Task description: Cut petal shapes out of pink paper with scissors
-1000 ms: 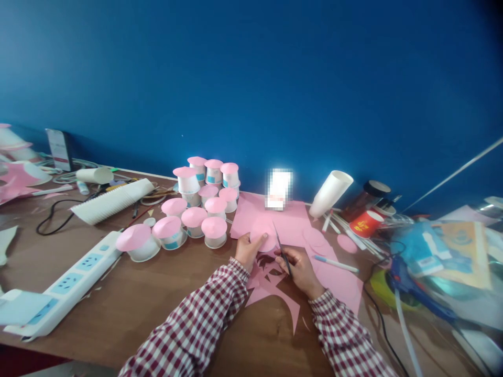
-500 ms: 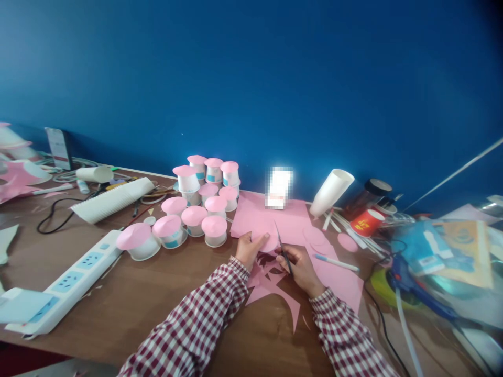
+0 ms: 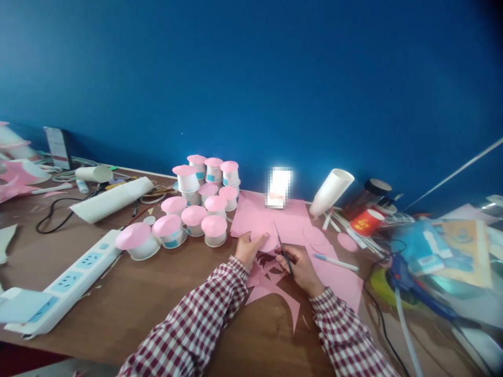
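Observation:
My left hand (image 3: 249, 249) pinches a round piece of pink paper (image 3: 269, 242) between thumb and fingers, thumb on top. In my right hand (image 3: 302, 268) is a pair of dark scissors (image 3: 286, 254), the blades pointing away from me at the right edge of that round piece. Pink paper scraps (image 3: 275, 293) with jagged edges lie on the table below both hands. Behind the hands lies a flat pink sheet (image 3: 251, 212), and more pink paper (image 3: 341, 285) is to the right, with a capped pen (image 3: 336, 262) on it.
Several paper cups with pink cone tops (image 3: 214, 230) stand to the left. Farther left are a stack of white cups (image 3: 113, 200) and a power strip (image 3: 70, 283). On the right are a white paper tube (image 3: 332, 192), a red cup (image 3: 367, 223) and a blue glue gun (image 3: 420, 293).
Almost nothing differs. The round pink piece in my left hand has shifted very slightly beside the scissor blades; both hands stay in place.

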`<action>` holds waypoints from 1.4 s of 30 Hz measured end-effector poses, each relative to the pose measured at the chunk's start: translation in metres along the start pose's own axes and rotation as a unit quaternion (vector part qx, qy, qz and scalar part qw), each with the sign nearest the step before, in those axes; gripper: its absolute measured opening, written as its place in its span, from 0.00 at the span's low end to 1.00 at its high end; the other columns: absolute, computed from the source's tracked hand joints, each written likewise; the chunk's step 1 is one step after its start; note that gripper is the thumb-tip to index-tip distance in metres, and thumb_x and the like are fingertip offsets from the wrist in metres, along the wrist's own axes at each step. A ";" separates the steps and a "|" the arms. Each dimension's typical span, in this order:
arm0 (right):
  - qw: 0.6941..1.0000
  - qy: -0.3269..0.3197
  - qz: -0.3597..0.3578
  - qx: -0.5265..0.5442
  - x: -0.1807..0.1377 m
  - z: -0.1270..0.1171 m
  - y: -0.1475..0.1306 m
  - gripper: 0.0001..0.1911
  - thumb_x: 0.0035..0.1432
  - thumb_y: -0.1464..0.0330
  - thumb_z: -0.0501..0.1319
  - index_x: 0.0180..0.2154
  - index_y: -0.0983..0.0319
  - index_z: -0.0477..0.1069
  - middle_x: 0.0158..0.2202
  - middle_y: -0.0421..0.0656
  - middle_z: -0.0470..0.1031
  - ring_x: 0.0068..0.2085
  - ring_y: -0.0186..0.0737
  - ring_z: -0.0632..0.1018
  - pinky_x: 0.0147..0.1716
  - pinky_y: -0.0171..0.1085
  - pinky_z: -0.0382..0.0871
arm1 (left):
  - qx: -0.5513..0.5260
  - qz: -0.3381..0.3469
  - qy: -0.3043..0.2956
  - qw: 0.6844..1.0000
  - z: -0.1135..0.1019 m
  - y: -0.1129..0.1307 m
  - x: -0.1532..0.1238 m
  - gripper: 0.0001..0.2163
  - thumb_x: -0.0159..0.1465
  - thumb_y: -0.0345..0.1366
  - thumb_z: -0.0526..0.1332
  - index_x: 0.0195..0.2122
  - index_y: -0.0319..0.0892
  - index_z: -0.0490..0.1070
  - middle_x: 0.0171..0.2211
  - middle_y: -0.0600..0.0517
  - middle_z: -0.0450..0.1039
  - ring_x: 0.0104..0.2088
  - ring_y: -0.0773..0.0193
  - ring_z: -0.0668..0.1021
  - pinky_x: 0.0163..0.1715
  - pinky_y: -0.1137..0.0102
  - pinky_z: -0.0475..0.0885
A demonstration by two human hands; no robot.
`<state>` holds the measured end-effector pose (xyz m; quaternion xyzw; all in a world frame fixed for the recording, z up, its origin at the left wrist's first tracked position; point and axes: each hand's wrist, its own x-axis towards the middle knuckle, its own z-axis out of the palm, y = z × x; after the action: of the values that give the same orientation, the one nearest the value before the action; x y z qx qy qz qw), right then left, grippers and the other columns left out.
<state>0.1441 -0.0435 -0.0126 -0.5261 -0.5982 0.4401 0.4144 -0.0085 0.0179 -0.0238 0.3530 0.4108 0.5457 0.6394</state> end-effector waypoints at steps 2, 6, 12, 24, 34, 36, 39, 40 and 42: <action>1.000 0.001 0.002 -0.004 0.000 0.000 0.001 0.15 0.55 0.60 0.61 0.39 0.64 0.72 0.31 0.45 0.75 0.31 0.40 0.76 0.30 0.36 0.73 | -0.004 0.001 0.000 1.000 -0.001 -0.001 0.001 0.16 0.47 0.42 0.69 0.30 0.32 0.75 0.26 0.46 0.76 0.26 0.63 0.76 0.27 0.70 0.71; 1.000 0.004 0.004 0.002 0.001 0.000 0.004 0.16 0.54 0.59 0.61 0.39 0.65 0.72 0.31 0.44 0.75 0.31 0.39 0.76 0.29 0.35 0.73 | -0.004 0.002 0.007 1.000 -0.002 -0.002 0.001 0.16 0.46 0.42 0.69 0.29 0.32 0.75 0.25 0.46 0.76 0.26 0.64 0.75 0.27 0.70 0.71; 1.000 0.003 0.015 0.005 0.000 0.001 0.002 0.16 0.54 0.59 0.61 0.39 0.65 0.72 0.29 0.44 0.74 0.30 0.39 0.75 0.29 0.36 0.74 | -0.025 -0.011 0.014 1.000 0.001 0.003 0.000 0.16 0.44 0.42 0.70 0.27 0.33 0.75 0.25 0.47 0.75 0.25 0.64 0.75 0.27 0.69 0.70; 1.000 0.007 0.015 0.005 0.000 0.001 0.003 0.17 0.53 0.58 0.62 0.38 0.65 0.72 0.27 0.42 0.73 0.28 0.36 0.74 0.26 0.34 0.72 | -0.041 -0.012 0.013 0.999 -0.001 0.000 0.002 0.16 0.45 0.42 0.70 0.26 0.33 0.75 0.23 0.47 0.75 0.24 0.65 0.75 0.28 0.69 0.71; 0.999 0.005 0.033 0.029 -0.001 0.002 0.000 0.19 0.52 0.57 0.62 0.39 0.65 0.72 0.28 0.43 0.75 0.30 0.39 0.75 0.28 0.36 0.75 | -0.044 -0.015 0.020 0.999 0.001 0.003 0.001 0.16 0.44 0.42 0.70 0.26 0.33 0.75 0.22 0.48 0.74 0.23 0.65 0.74 0.27 0.69 0.70; 0.999 0.005 0.032 0.027 0.000 0.002 0.000 0.19 0.52 0.56 0.62 0.39 0.65 0.72 0.28 0.43 0.75 0.30 0.39 0.75 0.28 0.36 0.75 | -0.048 -0.017 0.022 0.998 0.001 0.003 0.000 0.16 0.44 0.42 0.70 0.26 0.33 0.75 0.23 0.48 0.74 0.23 0.65 0.74 0.27 0.69 0.71; 0.999 0.007 0.031 0.017 0.000 0.002 0.001 0.19 0.52 0.56 0.62 0.38 0.65 0.72 0.29 0.43 0.75 0.31 0.40 0.76 0.28 0.37 0.75 | -0.054 -0.020 0.024 0.998 0.002 0.003 0.000 0.16 0.44 0.42 0.70 0.26 0.33 0.75 0.23 0.47 0.74 0.23 0.65 0.75 0.27 0.69 0.71; 0.999 0.007 0.032 0.015 0.000 0.002 0.001 0.19 0.52 0.56 0.62 0.38 0.64 0.72 0.29 0.43 0.75 0.31 0.40 0.76 0.28 0.37 0.75 | -0.056 -0.022 0.024 0.998 0.002 0.004 0.000 0.16 0.44 0.42 0.70 0.27 0.33 0.75 0.23 0.47 0.74 0.24 0.64 0.75 0.27 0.69 0.71; 0.999 0.007 0.036 0.015 -0.001 0.001 0.001 0.18 0.52 0.56 0.62 0.38 0.64 0.73 0.28 0.43 0.75 0.30 0.40 0.76 0.28 0.37 0.75 | -0.058 -0.024 0.023 0.998 0.002 0.004 0.000 0.16 0.44 0.42 0.70 0.27 0.32 0.75 0.23 0.47 0.75 0.24 0.64 0.75 0.27 0.69 0.71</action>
<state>0.1431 -0.0441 -0.0142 -0.5443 -0.5693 0.4602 0.4097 -0.0085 0.0181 -0.0190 0.2928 0.4009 0.5614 0.6621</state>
